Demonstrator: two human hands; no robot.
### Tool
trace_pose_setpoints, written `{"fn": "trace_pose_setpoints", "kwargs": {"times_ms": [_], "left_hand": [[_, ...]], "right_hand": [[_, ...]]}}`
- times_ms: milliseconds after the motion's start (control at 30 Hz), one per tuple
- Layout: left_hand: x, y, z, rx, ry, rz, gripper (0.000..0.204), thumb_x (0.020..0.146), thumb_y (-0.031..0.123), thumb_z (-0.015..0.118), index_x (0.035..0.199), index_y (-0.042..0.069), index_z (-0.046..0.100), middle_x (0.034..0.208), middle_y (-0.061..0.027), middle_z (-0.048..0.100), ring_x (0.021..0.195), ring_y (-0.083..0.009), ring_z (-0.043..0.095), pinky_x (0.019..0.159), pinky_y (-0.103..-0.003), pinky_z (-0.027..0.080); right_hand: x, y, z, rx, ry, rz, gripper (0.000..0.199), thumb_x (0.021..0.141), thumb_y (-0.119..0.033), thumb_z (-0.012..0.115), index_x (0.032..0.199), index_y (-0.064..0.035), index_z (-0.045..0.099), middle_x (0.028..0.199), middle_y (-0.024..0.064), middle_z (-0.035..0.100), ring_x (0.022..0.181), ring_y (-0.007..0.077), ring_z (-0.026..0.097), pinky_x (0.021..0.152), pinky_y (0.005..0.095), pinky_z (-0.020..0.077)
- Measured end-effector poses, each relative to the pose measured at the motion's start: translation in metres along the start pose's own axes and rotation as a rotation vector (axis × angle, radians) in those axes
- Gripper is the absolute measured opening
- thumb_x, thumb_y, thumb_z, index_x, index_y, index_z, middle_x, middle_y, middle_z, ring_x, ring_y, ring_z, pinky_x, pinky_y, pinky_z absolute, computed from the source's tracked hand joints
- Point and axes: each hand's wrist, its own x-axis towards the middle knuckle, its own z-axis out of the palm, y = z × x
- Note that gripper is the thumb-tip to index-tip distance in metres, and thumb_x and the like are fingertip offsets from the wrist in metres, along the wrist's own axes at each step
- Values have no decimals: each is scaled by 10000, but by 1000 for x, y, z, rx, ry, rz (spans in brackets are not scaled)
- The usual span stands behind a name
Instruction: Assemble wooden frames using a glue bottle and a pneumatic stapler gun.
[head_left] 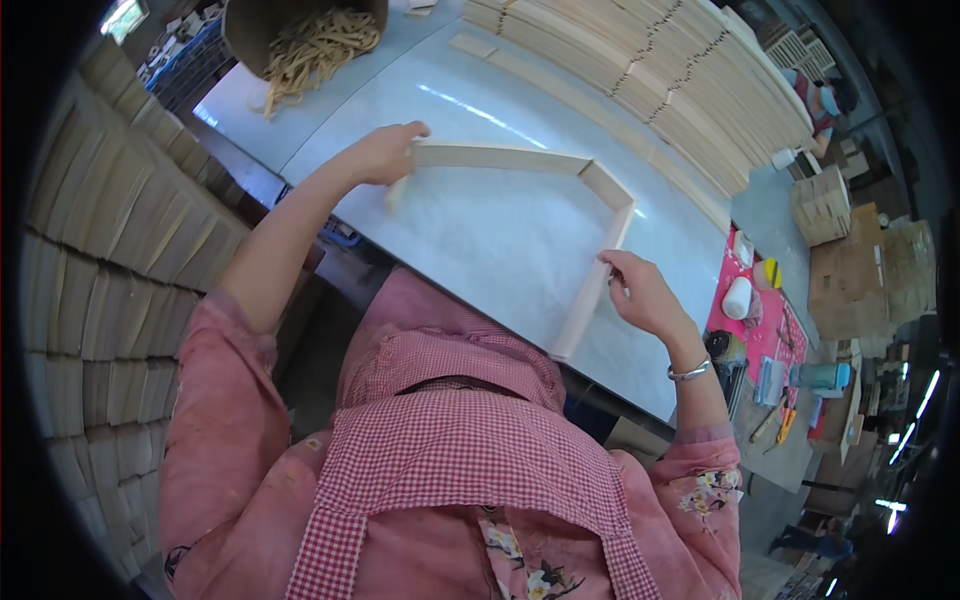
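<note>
A pale wooden strip (pixel 500 157), bent at its joints into an open frame shape, stands on edge on the white tabletop (pixel 440 240). My left hand (pixel 385 155) is closed round its left corner, where a short end piece hangs down, slightly blurred. At the right side, my right hand (pixel 640 290) pinches the long piece that runs toward the near table edge. Between the two hands the strip angles at the far right corner. The side nearest my body has no wood across it.
Long stacks of jointed wooden strips (pixel 610 65) fill the far side of the table. At the far left a tub (pixel 250 40) spills thin wooden strips. A pink mat (pixel 745 290) with bottles and tools lies at right. Stacked wood rises on my left. Another person works far right.
</note>
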Motion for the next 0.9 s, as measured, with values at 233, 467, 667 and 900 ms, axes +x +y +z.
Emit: {"fn": "trace_pose_setpoints", "kwargs": {"times_ms": [233, 467, 667, 900], "left_hand": [[-8, 44, 11, -559, -178, -246, 285, 915, 181, 639, 1152, 22, 650, 984, -106, 659, 774, -171, 594, 693, -290, 537], [-15, 42, 47, -642, 123, -153, 282, 921, 203, 658, 1136, 20, 666, 986, -115, 685, 813, -195, 618, 737, -295, 547], [-19, 47, 48, -667, 158, -251, 292, 925, 215, 656, 1139, 17, 672, 1045, -122, 696, 864, -205, 629, 791, -297, 543], [-21, 51, 56, -663, 214, -283, 374, 916, 231, 671, 1221, 14, 647, 1029, -138, 690, 879, -211, 626, 829, -297, 533]], "right_hand": [[47, -57, 49, -391, 236, -503, 175, 837, -107, 740, 983, -37, 674, 786, 116, 614, 697, 272, 582, 687, 338, 484], [68, -54, 88, -177, 234, -256, 256, 809, -241, 796, 862, -46, 638, 755, 88, 616, 661, 270, 579, 656, 355, 472], [73, -54, 87, -175, 214, -263, 237, 818, -232, 789, 843, -51, 637, 753, 59, 628, 654, 254, 582, 647, 346, 473], [74, -58, 86, -196, 223, -258, 218, 828, -219, 779, 837, -56, 634, 750, 58, 632, 656, 248, 587, 654, 343, 475]]}}
